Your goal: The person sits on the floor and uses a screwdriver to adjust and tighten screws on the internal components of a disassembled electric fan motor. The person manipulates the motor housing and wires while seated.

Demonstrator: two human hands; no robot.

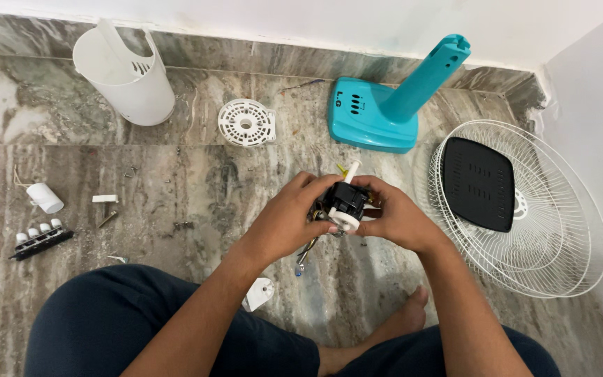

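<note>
A: Where's the small black-and-white plastic fan motor block (pixel 345 204)?

B: Between both hands, above the marble floor (pixel 197 174). Left hand (pixel 289 222) cups it from nine o'clock, right hand (pixel 393 218) pinches from three.

A: Its axis?

B: White shaft points toward twelve; both hands equally near.

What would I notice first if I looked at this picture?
Probably the two hands in the middle: the left hand and right hand together hold a small black and white motor part above the marble floor. Next, the bright turquoise fan base by the far wall, and the white wire fan guards on the right, with a black panel lying on them.
</note>
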